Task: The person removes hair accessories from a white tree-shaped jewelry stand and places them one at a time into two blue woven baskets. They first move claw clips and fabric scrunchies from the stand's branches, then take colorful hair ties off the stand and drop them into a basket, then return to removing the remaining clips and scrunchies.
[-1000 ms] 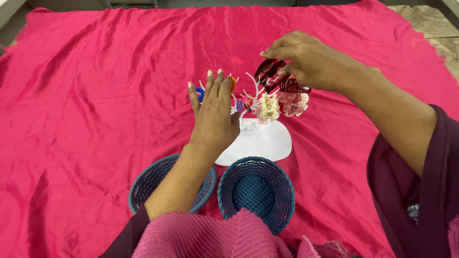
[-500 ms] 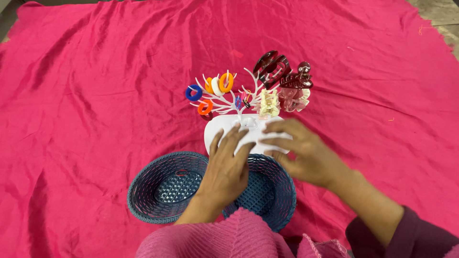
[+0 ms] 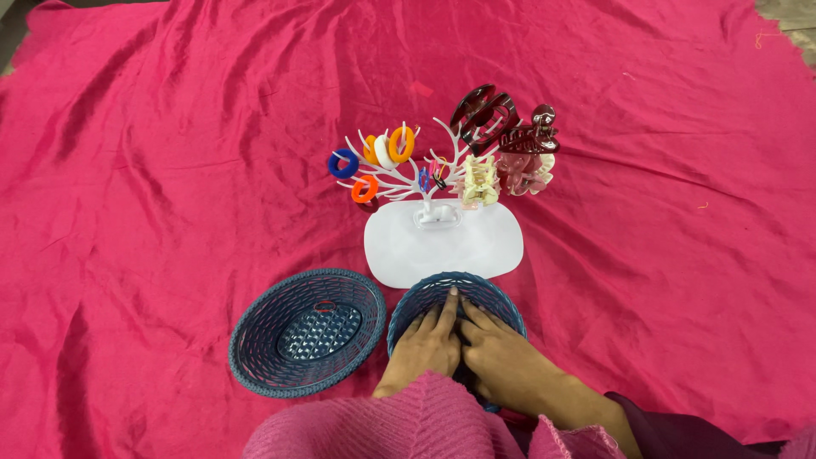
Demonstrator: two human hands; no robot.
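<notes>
Down near your lap, both of your hands lay flat inside the deeper blue woven basket, side by side and touching. Your left hand had its fingers stretched forward and together, its grip loose and empty, the palm down on the weave. Your right hand rested just beside it in the same way, fingers spread a little, closed on nothing. Just left of that basket sat a shallower blue basket, with one small red ring lying in its middle. Beyond the baskets, close to the deeper one's far rim, stood a white tree-shaped stand on its flat white base. Small coloured hair rings hung on its left branches, and dark red claw clips with pale ones below filled its right branches. Everything rested on a wrinkled pink cloth.
</notes>
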